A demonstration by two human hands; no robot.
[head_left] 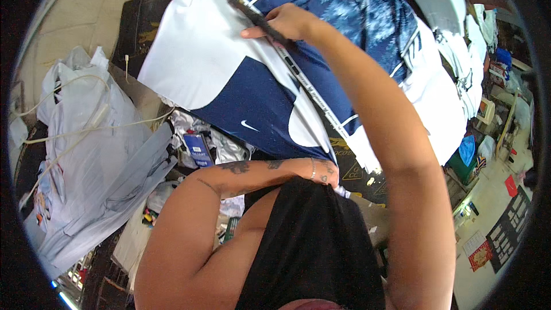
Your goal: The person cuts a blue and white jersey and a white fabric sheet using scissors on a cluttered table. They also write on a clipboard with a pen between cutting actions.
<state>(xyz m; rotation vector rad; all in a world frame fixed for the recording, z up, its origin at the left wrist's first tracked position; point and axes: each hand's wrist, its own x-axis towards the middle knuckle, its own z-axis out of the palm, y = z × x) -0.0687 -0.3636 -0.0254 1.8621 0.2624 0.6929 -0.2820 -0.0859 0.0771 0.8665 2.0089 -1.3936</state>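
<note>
A white and navy fabric panel [206, 63] lies spread in front of me, with a blue patterned cloth [356, 6] beside it on the right. A long narrow ruler strip [310, 89] runs diagonally across the panel. My right hand [290, 22] reaches far up and pinches the strip's dark upper part against the fabric. My left hand [322, 171], with a bracelet at the wrist and a tattooed forearm, sits at the panel's lower corner near the strip's lower end. Its fingers are hidden behind my black top [313, 247].
Pale grey plastic bags [92, 138] with cords are heaped at the left. Small packets and a blue box [198, 148] lie below the panel. White garments [459, 63] pile up at the right, above a cluttered bench [493, 206] with cards and tools.
</note>
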